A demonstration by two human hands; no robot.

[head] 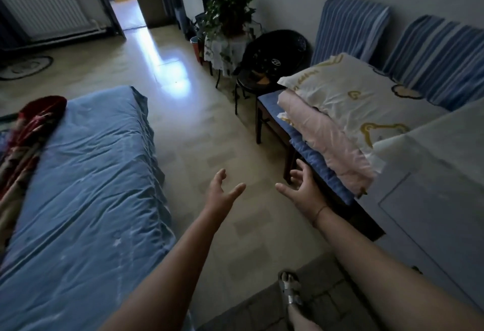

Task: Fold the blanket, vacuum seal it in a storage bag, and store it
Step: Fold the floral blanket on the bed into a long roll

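A folded pale pink blanket (327,144) wrapped in shiny clear plastic lies on a blue-cushioned bench (311,157) at the right. On top of it rests a white quilt with yellow and blue cartoon prints (361,95). My right hand (301,186) is open, fingers spread, just left of the bench's near corner and close to the pink blanket. My left hand (222,192) is open too, held over the floor between bed and bench. Neither hand holds anything.
A bed with a blue sheet (86,173) fills the left, with a red patterned blanket (23,142) at its far side. A pale cabinet (432,199) stands at the near right. A black chair (269,63) and a potted plant (227,11) sit beyond the bench. Tiled floor runs between.
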